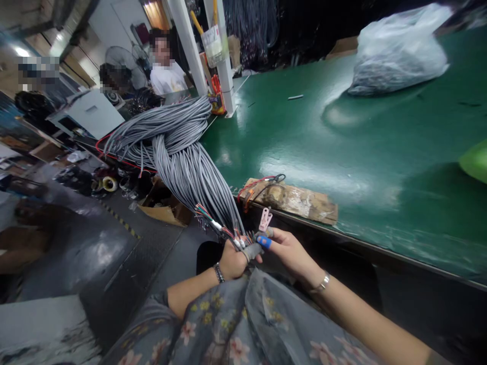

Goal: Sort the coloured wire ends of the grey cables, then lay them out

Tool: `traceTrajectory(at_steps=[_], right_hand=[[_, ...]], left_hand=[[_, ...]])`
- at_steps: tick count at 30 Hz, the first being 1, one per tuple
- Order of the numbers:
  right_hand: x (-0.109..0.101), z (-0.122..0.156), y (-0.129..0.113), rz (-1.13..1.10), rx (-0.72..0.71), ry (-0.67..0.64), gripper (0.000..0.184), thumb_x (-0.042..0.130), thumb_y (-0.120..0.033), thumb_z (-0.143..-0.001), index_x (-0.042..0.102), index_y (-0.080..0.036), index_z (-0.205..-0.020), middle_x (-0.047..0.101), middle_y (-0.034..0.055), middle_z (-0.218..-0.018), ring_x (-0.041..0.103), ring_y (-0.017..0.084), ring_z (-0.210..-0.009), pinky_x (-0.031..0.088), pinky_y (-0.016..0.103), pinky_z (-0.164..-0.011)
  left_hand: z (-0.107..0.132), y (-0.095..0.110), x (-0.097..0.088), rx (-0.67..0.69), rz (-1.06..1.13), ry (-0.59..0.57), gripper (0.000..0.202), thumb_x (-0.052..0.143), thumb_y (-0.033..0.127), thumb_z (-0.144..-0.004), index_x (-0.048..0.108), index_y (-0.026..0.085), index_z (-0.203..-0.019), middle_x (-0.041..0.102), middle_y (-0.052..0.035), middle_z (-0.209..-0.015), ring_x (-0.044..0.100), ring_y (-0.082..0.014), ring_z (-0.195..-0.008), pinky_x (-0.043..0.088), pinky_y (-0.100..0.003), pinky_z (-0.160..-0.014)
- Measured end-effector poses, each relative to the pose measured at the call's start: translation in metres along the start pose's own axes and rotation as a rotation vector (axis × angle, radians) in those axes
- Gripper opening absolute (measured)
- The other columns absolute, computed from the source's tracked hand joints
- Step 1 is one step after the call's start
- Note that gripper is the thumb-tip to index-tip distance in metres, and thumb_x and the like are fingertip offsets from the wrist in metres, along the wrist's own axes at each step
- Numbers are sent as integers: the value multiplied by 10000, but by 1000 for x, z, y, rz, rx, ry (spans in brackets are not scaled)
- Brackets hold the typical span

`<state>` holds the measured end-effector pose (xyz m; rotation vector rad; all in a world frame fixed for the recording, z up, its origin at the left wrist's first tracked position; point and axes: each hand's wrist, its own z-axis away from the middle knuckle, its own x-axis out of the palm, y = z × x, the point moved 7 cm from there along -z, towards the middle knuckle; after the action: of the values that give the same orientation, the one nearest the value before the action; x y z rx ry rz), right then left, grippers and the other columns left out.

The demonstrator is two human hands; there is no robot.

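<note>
A thick bundle of grey cables hangs over the bench edge toward me. My left hand is closed around the cable ends near my lap; their stripped tips show thin coloured wires and white sleeves. Close beside it, my right hand is pinched at the wire ends, with blue tape around one digit. What lies between its fingertips is too small to make out. Grey wrapping covers some of the fingers. A pink clothes peg stands just above the right fingertips, at the bench edge.
The green bench carries a worn wooden board at its near edge, with red and black leads. Farther back are a white plastic bag and a white post. A cardboard box sits below, left. Other people are at the back left.
</note>
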<state>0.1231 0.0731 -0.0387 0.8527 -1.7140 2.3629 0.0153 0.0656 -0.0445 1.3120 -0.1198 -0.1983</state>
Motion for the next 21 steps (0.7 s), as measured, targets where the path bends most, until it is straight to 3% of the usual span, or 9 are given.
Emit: traceTrajectory(at_steps=[8,14,21], right_hand=[[-7,3,7,-15,-5,123,419,798,-507,-580,547,-181,-657,595,-18,-568,526,114,-470,408,259,-501],[-6,2,12,-43,26,34,429,753,-549,-632,535,-182,-676,591,-4,-557,515,124,-507,397,261,-512],[-36,-15,22,-181,20,152,512,696,-671,-605,620,-172,-691,555,7,-603,459,112,-531,394,257,-516]], left_hand=[[0,-2,-4,11,50,63,395,693,488,-713,664,120,-573,603,-42,-511,525,-115,-483,418,-228,-498],[0,-7,-4,-17,113,86,340,701,441,-709,665,119,-607,625,-49,-526,547,-123,-499,428,-232,-516],[-2,-1,-2,-76,315,120,340,748,434,-599,641,111,-611,583,-32,-443,509,-112,-394,377,-226,-439]])
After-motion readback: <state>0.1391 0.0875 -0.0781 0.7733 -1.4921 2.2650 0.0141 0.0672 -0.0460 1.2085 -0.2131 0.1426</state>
